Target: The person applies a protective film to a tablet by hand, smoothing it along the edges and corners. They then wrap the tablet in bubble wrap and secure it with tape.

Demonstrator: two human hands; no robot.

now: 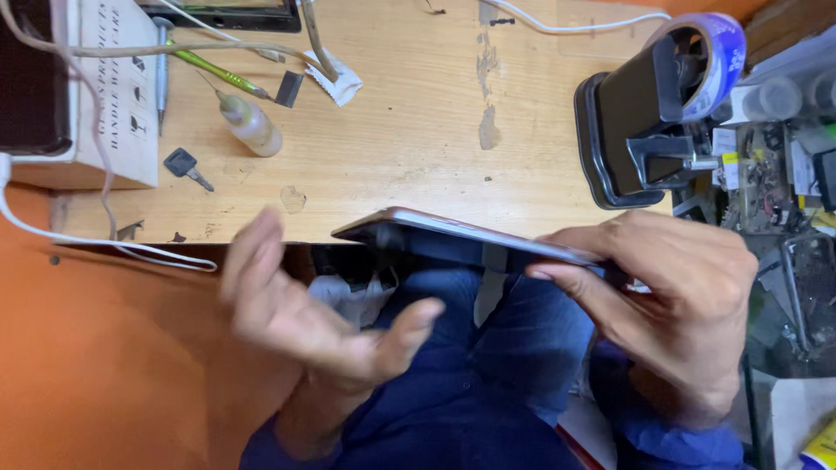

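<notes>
My right hand grips one end of a thin, flat phone-like device with a silver edge, held nearly edge-on over my lap at the front edge of the wooden table. Just left of the device's free end, my left hand is blurred, palm up, its fingers spread, and it holds nothing. Blue trousers show below both hands.
On the table lie a small clear dropper bottle, a black key, a green-handled tool, a white box and white cables. A black phone stand with a tape roll sits at right, beside cluttered parts.
</notes>
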